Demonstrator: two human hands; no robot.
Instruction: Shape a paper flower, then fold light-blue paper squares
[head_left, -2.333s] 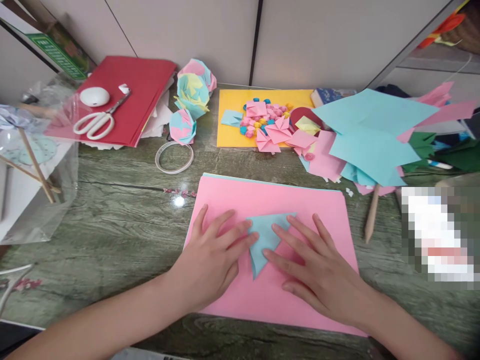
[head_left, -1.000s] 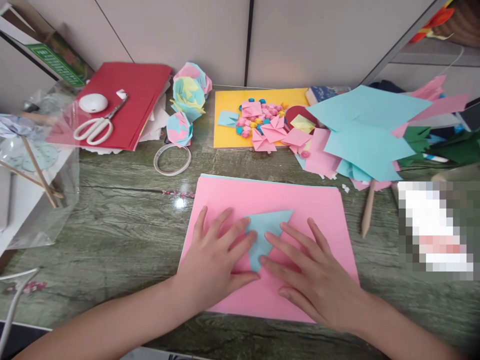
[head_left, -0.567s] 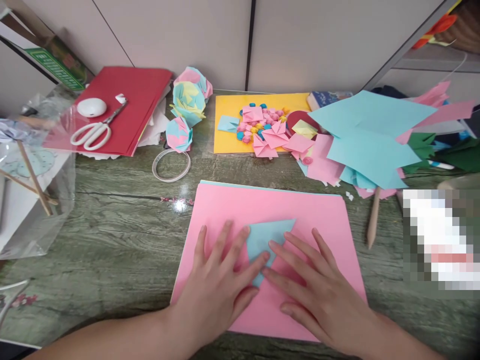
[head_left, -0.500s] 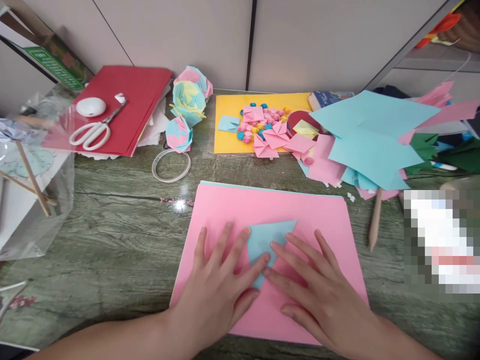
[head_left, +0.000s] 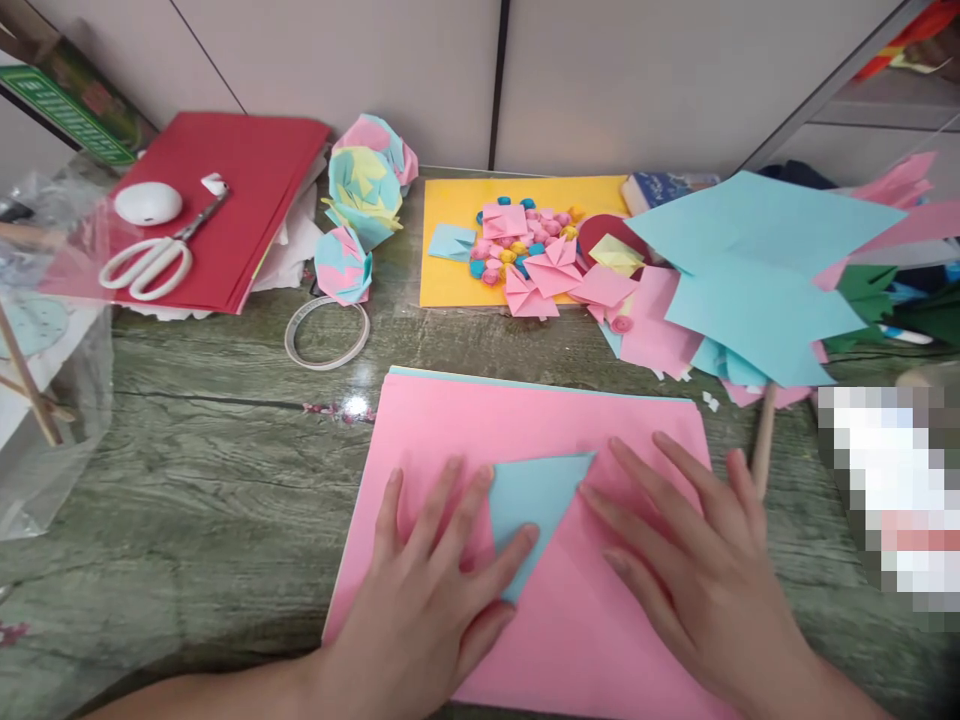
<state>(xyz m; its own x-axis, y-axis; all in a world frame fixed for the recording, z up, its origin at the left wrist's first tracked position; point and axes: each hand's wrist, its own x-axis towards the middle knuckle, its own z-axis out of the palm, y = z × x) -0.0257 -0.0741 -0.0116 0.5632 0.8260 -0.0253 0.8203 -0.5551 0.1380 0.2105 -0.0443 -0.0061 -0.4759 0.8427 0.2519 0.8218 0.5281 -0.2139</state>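
A folded light-blue paper (head_left: 534, 492) lies on a stack of pink sheets (head_left: 517, 415) in front of me. My left hand (head_left: 431, 575) is spread flat over the paper's left side, its index fingertip resting on the blue surface and the thumb by the lower tip. My right hand (head_left: 694, 555) lies open on the pink sheet, to the right of the blue paper, with its index fingertip close to the slanted right edge. Neither hand grips anything.
White scissors (head_left: 150, 268) and a white case (head_left: 148, 204) lie on red sheets at the back left. Behind the pink stack are a tape roll (head_left: 290, 335), paper balls (head_left: 365, 185), a yellow sheet (head_left: 442, 290) with small folded papers, and large blue cut-outs (head_left: 765, 260).
My right hand has moved right, off the blue paper, with its fingers more spread. My left hand stays on the paper. The whole view has shifted slightly.
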